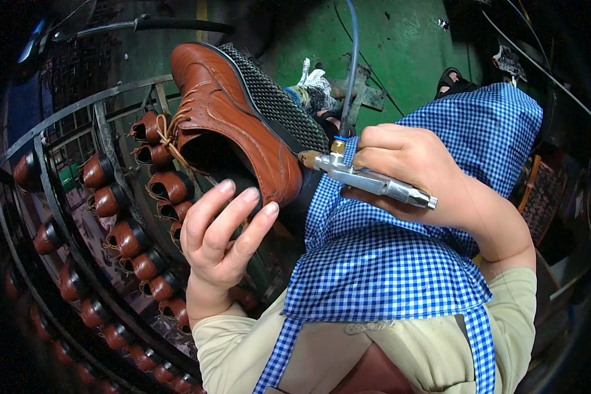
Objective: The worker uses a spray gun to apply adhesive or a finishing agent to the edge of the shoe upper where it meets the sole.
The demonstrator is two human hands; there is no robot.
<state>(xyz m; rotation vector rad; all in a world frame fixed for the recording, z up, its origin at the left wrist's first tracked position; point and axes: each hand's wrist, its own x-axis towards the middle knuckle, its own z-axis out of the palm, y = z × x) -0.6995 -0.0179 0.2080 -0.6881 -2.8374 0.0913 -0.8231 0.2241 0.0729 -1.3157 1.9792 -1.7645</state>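
Observation:
A large brown leather shoe (pixel 210 108) lies tilted on its side in front of me, its dark patterned sole (pixel 269 88) turned to the right. Its tan laces (pixel 171 136) are tied. By the heel end of its opening is my left hand (pixel 220 240), fingers spread and slightly bent; whether the fingertips touch the leather I cannot tell. My right hand (pixel 407 154) is closed around a silver metal spray gun (pixel 374 182) with a brass-coloured fitting. The gun's brown nozzle points left at the heel, close to the sole edge. A blue-grey hose (pixel 353 65) rises from it.
On the left, a metal rack (pixel 98 131) holds rows of brown shoes (pixel 128 238). A white glove or cloth (pixel 316 80) lies beyond the shoe, above the green floor (pixel 400 46). A blue checked apron (pixel 387 269) covers my lap. A metal bar (pixel 111 27) crosses the far left.

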